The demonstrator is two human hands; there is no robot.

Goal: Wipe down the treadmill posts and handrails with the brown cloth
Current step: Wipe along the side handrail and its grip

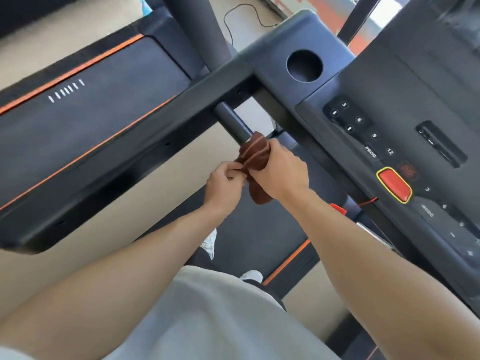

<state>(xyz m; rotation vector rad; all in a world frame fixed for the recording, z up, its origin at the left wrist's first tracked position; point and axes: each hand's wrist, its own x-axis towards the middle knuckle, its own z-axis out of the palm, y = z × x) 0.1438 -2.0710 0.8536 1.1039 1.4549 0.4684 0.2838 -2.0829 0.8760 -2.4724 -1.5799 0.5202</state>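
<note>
I was wiping the short handrail (233, 120): my right hand (280, 172) wrapped the brown cloth (253, 157) around its end, my left hand (223, 183), at eight o'clock, pinching a corner. Next, I judged, slide toward eleven o'clock.

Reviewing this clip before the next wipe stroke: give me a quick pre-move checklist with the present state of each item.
1. Brown cloth wrapped on the short handlebar: ok, it is bunched round the bar's near end.
2. Right hand grips the cloth: ok.
3. Left hand pinches the cloth's edge: ok.
4. Bar ahead of the cloth bare for a stroke: ok.
5. Hands apart from the red stop button: ok.
6. Bar already clean under the cloth: cannot tell, hidden.
</note>
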